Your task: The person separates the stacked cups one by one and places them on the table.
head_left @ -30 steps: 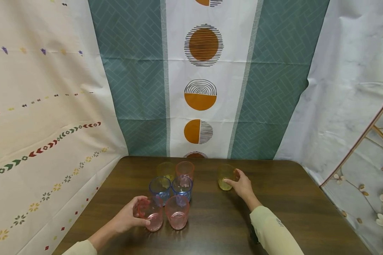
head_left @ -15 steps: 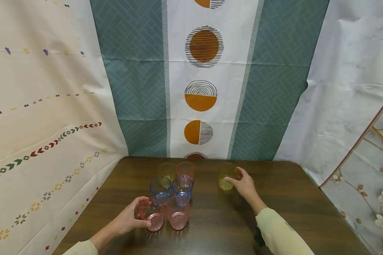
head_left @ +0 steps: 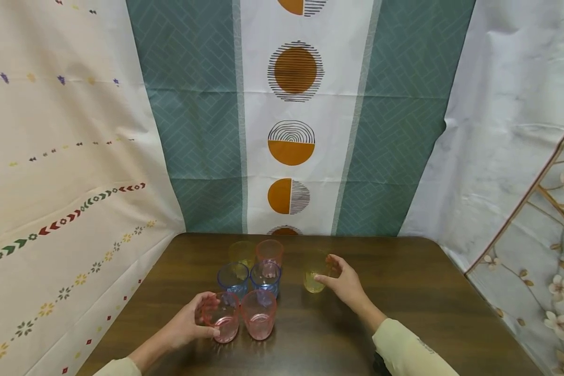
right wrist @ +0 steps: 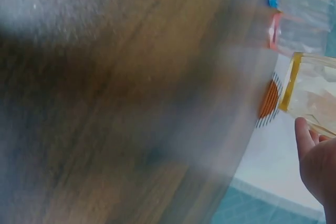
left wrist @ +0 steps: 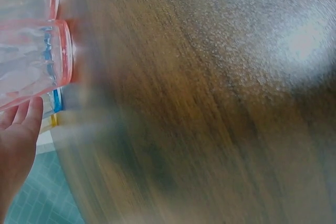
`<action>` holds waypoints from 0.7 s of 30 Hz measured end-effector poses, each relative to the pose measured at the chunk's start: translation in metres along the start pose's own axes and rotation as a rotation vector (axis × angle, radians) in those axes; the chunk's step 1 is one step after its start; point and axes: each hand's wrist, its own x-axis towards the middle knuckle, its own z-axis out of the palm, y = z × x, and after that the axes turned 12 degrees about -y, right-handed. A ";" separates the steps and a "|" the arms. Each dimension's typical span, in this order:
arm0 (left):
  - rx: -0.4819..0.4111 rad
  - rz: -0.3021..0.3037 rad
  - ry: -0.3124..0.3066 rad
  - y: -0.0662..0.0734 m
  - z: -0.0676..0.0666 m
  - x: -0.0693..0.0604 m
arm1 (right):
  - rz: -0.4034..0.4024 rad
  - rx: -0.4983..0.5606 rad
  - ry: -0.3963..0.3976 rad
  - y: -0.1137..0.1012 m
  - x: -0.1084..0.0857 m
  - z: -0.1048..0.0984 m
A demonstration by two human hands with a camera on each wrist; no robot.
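Observation:
My left hand (head_left: 184,325) holds the left one of two pink glasses, its thumb in front and fingers behind; this pink glass (head_left: 227,319) stands at the near left of a group. Beside it is the other pink glass (head_left: 259,317). Further right, my right hand (head_left: 348,286) grips a clear yellow glass (head_left: 313,281) between thumb and fingers, apart from the group. Whether its base touches the table cannot be told. In the right wrist view the yellow rim (right wrist: 292,82) lies just past the fingertips. The left wrist view has the held pink glass (left wrist: 31,61) above the hand.
Behind the front pair stand two blue glasses, the left blue glass (head_left: 233,286) and right blue glass (head_left: 266,283). At the back are a yellow glass (head_left: 241,251) and a pink glass (head_left: 269,250). The brown table (head_left: 404,308) meets patterned cloths on three sides.
My right hand has moved left and slightly nearer with the yellow glass, closer to the group. The left hand stays at the pink glass. The view has shifted slightly.

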 end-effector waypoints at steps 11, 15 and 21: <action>-0.034 0.022 -0.018 -0.001 0.002 -0.002 | -0.034 0.031 -0.036 0.000 -0.006 0.022; -0.028 0.026 -0.010 -0.002 0.002 -0.001 | -0.034 0.036 -0.048 0.000 -0.007 0.027; -0.029 0.023 -0.002 -0.001 0.001 -0.001 | -0.057 0.037 -0.058 0.000 -0.005 0.032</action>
